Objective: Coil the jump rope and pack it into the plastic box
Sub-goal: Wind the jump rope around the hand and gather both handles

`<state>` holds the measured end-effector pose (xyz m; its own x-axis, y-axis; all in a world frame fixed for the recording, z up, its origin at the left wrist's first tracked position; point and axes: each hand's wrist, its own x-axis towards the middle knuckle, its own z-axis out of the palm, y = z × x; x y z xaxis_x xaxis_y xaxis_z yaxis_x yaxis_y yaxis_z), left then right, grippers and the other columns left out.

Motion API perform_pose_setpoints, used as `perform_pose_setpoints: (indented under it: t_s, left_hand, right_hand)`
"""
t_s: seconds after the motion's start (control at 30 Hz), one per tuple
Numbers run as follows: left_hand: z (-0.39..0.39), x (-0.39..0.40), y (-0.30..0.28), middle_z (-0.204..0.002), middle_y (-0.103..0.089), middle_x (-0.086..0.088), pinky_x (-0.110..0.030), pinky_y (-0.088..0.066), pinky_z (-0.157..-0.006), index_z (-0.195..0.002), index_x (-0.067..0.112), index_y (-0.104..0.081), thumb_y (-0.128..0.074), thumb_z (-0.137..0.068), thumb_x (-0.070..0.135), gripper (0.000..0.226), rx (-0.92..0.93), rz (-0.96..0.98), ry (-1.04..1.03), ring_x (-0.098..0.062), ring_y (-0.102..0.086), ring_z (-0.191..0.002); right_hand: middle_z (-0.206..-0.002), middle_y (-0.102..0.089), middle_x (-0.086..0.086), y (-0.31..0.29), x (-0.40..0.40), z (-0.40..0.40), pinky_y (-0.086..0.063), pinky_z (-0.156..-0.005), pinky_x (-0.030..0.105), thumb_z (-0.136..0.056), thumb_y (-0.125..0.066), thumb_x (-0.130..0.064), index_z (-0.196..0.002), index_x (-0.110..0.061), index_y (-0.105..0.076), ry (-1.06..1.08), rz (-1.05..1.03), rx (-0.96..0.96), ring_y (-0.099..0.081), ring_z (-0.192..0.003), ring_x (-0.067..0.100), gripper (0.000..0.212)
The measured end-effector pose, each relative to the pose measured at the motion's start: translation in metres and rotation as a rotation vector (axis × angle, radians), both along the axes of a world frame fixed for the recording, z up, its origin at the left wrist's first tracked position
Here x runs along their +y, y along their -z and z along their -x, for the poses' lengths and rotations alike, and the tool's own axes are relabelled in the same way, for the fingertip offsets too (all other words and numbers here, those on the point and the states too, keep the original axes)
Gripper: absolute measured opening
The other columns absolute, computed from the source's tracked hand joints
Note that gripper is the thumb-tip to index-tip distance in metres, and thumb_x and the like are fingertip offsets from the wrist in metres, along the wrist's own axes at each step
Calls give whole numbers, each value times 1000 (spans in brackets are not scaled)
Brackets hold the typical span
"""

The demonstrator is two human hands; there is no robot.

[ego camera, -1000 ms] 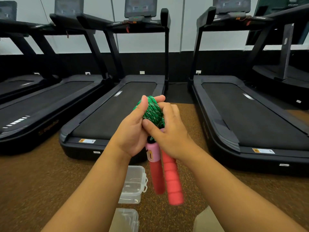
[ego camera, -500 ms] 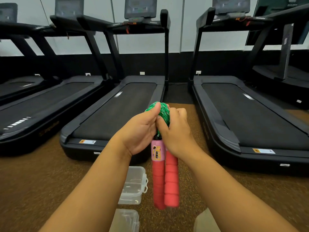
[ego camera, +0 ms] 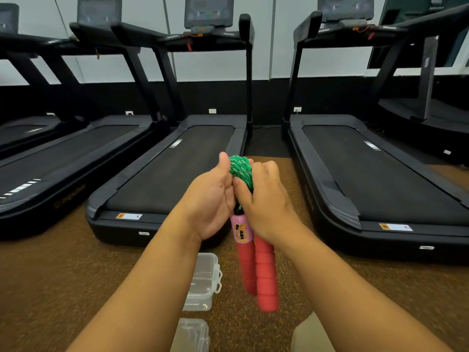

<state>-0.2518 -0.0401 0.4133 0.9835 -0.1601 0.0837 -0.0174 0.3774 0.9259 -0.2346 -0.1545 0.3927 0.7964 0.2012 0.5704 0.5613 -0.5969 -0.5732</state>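
A green jump rope [ego camera: 241,168] is wound into a tight coil held at chest height. My left hand [ego camera: 212,199] grips the coil from the left, thumb up beside it. From the right, my right hand [ego camera: 266,201] holds the same coil, its fingers curled over the rope. Two red foam handles [ego camera: 264,273] hang straight down from the coil, one with a pink counter section [ego camera: 241,228]. Below my left forearm, a clear plastic box [ego camera: 203,282] stands open on the floor. Its clear lid [ego camera: 194,335] lies nearer, at the bottom edge.
Brown speckled rubber flooring [ego camera: 63,275] spreads underfoot. Several black treadmills stand side by side ahead, the nearest [ego camera: 172,179] just beyond my hands and another [ego camera: 375,179] to the right. A pale trouser knee [ego camera: 308,331] shows at bottom right.
The coil and both hands have sunk a little and shifted right. The swinging handles have settled to hang straight down. My left thumb now stands up beside the coil.
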Motion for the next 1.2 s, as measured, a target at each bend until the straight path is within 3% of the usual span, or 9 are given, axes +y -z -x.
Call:
perform_pose_setpoints:
  t_s: [0.13, 0.27, 0.47, 0.53, 0.67, 0.77, 0.83, 0.97, 1.2]
  left_hand:
    - [-2, -13, 4, -95, -64, -20, -49, -47, -93, -82, 12, -62, -38, -91, 55, 50, -78, -330, -121, -29, -61, -92]
    - [-4, -10, 2, -109, -68, -14, -33, -54, -89, -112, 7, -63, -34, -102, 34, 41, 0, -110, -152, -20, -67, -99]
    - [-7, 3, -10, -90, -71, -14, -32, -59, -63, -101, 3, -64, -33, -102, 32, 42, 101, 139, -105, -21, -71, -79]
    - [-8, 7, -13, -95, -70, -15, -33, -60, -67, -100, 2, -63, -36, -102, 29, 38, 109, 166, -80, -23, -70, -85]
    - [-7, 13, -21, -97, -70, -15, -35, -61, -66, -93, 5, -62, -45, -97, 21, 24, 104, 103, 44, -24, -69, -87]
    - [-5, 14, -23, -92, -70, -15, -40, -57, -74, -89, 3, -65, -54, -87, 16, 16, 32, -53, 128, -24, -70, -80]
    - [-4, 15, -24, -88, -67, -15, -39, -51, -69, -89, 4, -64, -59, -84, 17, 14, -3, -138, 170, -25, -66, -75]
    - [-4, 18, -27, -84, -59, -16, -36, -47, -59, -91, 4, -61, -57, -87, 18, 15, -36, -179, 189, -27, -59, -69]
    - [-3, 12, -42, -84, -74, -9, -34, -58, -74, -85, 6, -61, -44, -96, 13, 21, -101, 37, 6, -19, -72, -77]
  right_hand:
    - [-95, -35, 1, 2, 2, -2, -36, -62, 35, -97, -41, -37, -92, -16, -41, 62, -28, 13, -45, -67, 20, 21]
    - [-103, -35, -2, 7, -2, -2, -40, -63, 21, -95, -47, -37, -121, -15, -43, -42, -1, -15, -47, -74, 8, 34]
    - [-124, -36, -3, 24, -1, -3, -35, -91, 4, -85, -66, -28, -135, -23, -37, -169, -220, -44, -40, -110, -9, 58]
    - [-127, -37, -3, 27, 0, -4, -37, -98, 11, -83, -64, -38, -138, -28, -30, -194, -276, -33, -38, -118, -7, 65]
    - [-136, -37, -2, 26, -3, -7, -46, -101, 47, -79, -58, -59, -143, -43, -16, -297, -400, 102, -43, -128, 12, 77]
    - [-137, -45, -11, 21, -10, -4, -48, -100, 44, -81, -51, -65, -144, -37, -24, -470, -455, 243, -49, -126, 10, 73]
    - [-136, -48, -6, 18, -14, -2, -54, -85, 37, -80, -41, -73, -141, -42, -27, -542, -493, 330, -57, -117, 18, 70]
    - [-131, -51, 7, 8, -18, 1, -52, -61, 34, -90, -33, -58, -138, -45, -33, -649, -562, 438, -63, -83, 17, 49]
    - [-111, -66, 12, 9, -19, 1, -53, -91, 44, -87, -61, -28, -138, -26, -37, -568, -423, 388, -66, -101, 20, 56]
